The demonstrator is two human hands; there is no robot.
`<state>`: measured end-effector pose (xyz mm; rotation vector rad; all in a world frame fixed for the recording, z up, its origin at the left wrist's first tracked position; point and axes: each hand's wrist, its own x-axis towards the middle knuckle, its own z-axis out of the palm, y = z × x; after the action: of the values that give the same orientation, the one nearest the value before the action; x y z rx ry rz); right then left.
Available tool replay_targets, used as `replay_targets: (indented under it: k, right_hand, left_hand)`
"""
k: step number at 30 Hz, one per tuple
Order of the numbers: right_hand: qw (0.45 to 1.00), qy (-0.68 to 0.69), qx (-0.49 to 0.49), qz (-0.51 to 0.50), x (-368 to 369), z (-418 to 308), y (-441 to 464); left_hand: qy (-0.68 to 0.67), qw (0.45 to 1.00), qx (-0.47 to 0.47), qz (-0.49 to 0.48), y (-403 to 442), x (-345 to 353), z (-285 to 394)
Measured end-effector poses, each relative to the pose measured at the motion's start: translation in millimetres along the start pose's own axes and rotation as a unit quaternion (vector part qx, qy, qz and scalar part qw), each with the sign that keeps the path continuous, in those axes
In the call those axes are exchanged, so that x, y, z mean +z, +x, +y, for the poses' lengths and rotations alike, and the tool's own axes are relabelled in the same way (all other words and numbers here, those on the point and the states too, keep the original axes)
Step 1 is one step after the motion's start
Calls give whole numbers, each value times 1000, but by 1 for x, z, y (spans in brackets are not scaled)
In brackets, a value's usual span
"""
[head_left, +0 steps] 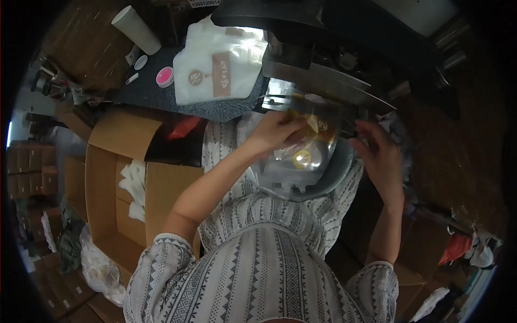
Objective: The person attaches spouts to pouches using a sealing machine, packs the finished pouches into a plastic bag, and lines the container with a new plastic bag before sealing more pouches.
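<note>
A clear plastic bag [304, 158] with yellow and brown print spans the space in front of the black machine, above my lap. My left hand [277, 132] is closed on its upper left part, the fingertips partly hidden by glare and the film. My right hand [379, 153] is just right of the bag, beside the machine's edge. Its fingers are bent, with a gap between thumb and forefinger, and I see nothing held there. Beneath the bag is a grey basin [336, 177] on my lap, with translucent plastic in it.
A stack of printed white bags [221, 67] lies on a dark, fuzzy cloth [215, 109]. Left of it are a pink round tub [165, 77] and a white cylinder [135, 29]. An open cardboard box [102, 188] holding white pieces stands at my left. The black machine [318, 59] overhangs ahead.
</note>
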<state>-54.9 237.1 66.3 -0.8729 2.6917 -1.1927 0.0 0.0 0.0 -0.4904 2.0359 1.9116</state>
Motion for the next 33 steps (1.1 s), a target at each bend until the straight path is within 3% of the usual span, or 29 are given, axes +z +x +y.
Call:
replay_targets:
  k: [2, 3, 5, 7, 8, 9, 10, 13, 15, 17, 18, 21, 23, 24, 26, 27, 29, 33]
  right_hand:
    - [993, -84, 78, 30, -13, 11, -4]
    - [994, -68, 82, 29, -6, 27, -3]
    - [939, -296, 171, 25, 2, 63, -1]
    - [943, -281, 170, 41, 2, 70, -1]
    - [948, -263, 169, 55, 3, 74, 1]
    - [948, -262, 171, 52, 3, 78, -2]
    - [963, -222, 142, 58, 1, 81, -3]
    - [967, -216, 81, 107, -3, 77, 6]
    - [957, -247, 58, 138, 0, 83, 6]
    - [962, -247, 99, 53, 0, 104, 4]
    - [962, -249, 97, 54, -2, 98, 4]
    - [950, -281, 135, 34, -8, 71, 1]
    - [987, -144, 58, 35, -11, 66, -4]
    - [987, -145, 57, 33, -12, 50, -5]
    - [998, 43, 6, 43, -5, 3, -4]
    - [998, 43, 7, 44, 3, -13, -3]
    - [995, 37, -95, 18, 18, -36, -1]
    - [990, -13, -143, -10, 29, -44, 3]
  left_hand:
    - [-129, 991, 2, -23, 2, 3, 5]
    - [-117, 993, -8, -17, -3, -2, 4]
    - [-128, 990, 56, 28, -11, 2, 2]
    - [-1, 973, 145, 181, -8, -31, -1]
    - [176, 906, 245, 299, -3, -58, -1]
    - [343, 789, 323, 394, -4, -82, -7]
    - [496, 740, 223, 395, -5, -92, -22]
    - [588, 704, 252, 310, -22, -69, -59]
    - [561, 714, 263, 327, -34, -67, -59]
    - [521, 754, 207, 342, -44, -77, -52]
    - [464, 757, 269, 373, -45, -77, -50]
    - [421, 791, 237, 376, -63, -72, -43]
    - [414, 790, 259, 371, -72, -61, -40]
    - [405, 788, 282, 368, -76, -53, -37]
    - [401, 791, 295, 355, -81, -33, -26]
    - [400, 793, 310, 338, -83, -24, -19]
    - [392, 802, 317, 320, -84, -15, -11]
    - [407, 792, 366, 271, -85, -10, -7]
